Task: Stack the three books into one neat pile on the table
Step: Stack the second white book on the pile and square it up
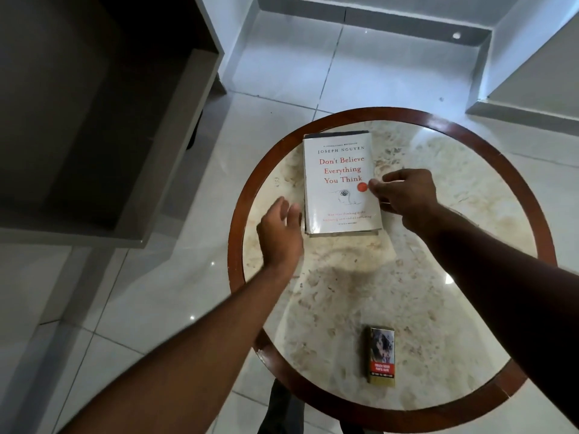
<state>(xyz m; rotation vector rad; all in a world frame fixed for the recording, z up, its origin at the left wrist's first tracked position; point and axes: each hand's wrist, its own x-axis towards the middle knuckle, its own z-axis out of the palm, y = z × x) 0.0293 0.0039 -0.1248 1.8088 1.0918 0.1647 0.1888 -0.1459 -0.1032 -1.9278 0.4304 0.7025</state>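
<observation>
A white book with red title lettering (pixel 340 183) lies face up on the round marble table (pixel 438 252), on top of other books whose edges show beneath it along the near and far sides. How many lie under it I cannot tell. My left hand (pixel 280 233) hovers just left of the pile, fingers apart, holding nothing. My right hand (pixel 404 191) is at the pile's right edge, fingers curled, fingertips touching or almost touching the top book's edge.
A small cigarette pack (pixel 381 355) lies on the table near its front edge. The table has a dark wooden rim (pixel 238 214). A grey cabinet (pixel 94 120) stands to the left on the white tiled floor (pixel 282 73).
</observation>
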